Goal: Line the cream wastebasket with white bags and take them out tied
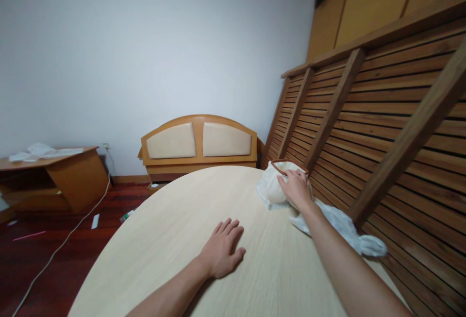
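My left hand (223, 249) lies on the pale round table (174, 239) with its fingers apart and nothing in it. To the right, at the table's far edge, my right hand (296, 188) is closed on the upper edge of a white bag-like container (268, 188). A brown rim (282, 161) runs round the container's opening. My fingertips are at the near side of that rim, and part of the container is hidden behind the hand. What it holds inside cannot be made out. A crumpled white plastic bag (337, 222) with a bunched end lies beyond my right forearm.
A slatted wooden panel (364, 137) leans along the right side, close to the table. Behind stands a headboard (199, 137) with two cream pads. On the left, a wooden desk (80, 176) bears white sheets, and a cable (78, 225) crosses the dark red floor.
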`<state>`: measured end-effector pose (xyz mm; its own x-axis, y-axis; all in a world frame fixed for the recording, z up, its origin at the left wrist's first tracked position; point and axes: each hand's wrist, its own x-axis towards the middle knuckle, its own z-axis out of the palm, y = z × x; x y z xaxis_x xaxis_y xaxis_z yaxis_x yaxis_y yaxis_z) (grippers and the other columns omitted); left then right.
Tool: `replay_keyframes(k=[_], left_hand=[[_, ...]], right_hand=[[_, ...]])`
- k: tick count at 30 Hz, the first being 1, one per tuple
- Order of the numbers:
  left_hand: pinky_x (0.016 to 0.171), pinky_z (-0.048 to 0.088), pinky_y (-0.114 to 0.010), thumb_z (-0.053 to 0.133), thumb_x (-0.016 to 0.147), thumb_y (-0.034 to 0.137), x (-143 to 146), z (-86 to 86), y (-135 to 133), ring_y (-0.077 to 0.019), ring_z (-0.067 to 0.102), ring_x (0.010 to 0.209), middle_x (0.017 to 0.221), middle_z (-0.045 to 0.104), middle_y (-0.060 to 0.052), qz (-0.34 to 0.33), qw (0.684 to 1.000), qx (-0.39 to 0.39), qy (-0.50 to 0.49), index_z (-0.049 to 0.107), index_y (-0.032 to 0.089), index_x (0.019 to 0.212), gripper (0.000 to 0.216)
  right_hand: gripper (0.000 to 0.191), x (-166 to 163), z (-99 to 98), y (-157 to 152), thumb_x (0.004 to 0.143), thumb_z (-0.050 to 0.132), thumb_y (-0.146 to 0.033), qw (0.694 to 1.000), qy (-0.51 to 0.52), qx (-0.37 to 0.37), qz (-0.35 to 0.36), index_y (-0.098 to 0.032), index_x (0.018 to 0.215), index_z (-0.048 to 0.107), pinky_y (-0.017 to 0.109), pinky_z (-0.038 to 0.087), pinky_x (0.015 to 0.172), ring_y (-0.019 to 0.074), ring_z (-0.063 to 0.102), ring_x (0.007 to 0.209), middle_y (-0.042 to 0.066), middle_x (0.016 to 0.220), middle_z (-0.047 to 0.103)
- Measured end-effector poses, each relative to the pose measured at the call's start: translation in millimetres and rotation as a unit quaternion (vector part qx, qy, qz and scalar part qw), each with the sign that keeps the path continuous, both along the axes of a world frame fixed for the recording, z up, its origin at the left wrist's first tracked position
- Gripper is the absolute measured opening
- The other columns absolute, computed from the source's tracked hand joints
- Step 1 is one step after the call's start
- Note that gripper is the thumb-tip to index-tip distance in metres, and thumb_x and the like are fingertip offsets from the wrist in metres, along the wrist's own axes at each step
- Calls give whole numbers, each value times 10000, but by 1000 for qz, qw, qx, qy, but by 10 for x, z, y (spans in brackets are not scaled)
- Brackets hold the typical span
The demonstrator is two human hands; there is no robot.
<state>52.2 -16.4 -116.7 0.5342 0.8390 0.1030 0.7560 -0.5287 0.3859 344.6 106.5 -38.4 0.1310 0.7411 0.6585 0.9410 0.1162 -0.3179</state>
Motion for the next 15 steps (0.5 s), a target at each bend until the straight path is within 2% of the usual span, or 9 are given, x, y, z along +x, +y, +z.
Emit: replay_keyframes(k=[5,9,11,15], left_hand=[[1235,280,-551,524,927,386,-31,-139,48,-326,341,1495,1601,380,-184,22,998,27,-57,372,127,1513,658],[1233,289,-565,605,882,360,-38,-285,106,-344,300,1512,1624,301,-232,39,990,63,-117,253,101,1554,801],[1224,284,-605,675,842,359,-49,-350,131,-368,274,1520,1640,252,-235,43,982,88,-162,149,140,1582,934],[1186,284,-694,811,743,444,-80,-424,135,-422,229,1523,1674,171,-181,67,954,133,-261,-35,307,1589,1204]], right_hand=[[232,-93,46,-154,896,558,-318,999,11,-47,15,-165,921,730,452,408,1002,343,548,1179,176,1041,733],[195,-334,249,-443,878,620,-342,990,21,-125,60,-201,797,727,407,427,930,273,659,948,90,878,756],[168,-490,374,-629,861,657,-358,981,21,-163,99,-228,781,728,431,400,972,251,679,892,37,820,757],[118,-796,605,-1078,807,737,-340,954,14,-228,196,-242,743,724,520,232,1118,230,686,896,-12,824,762]])
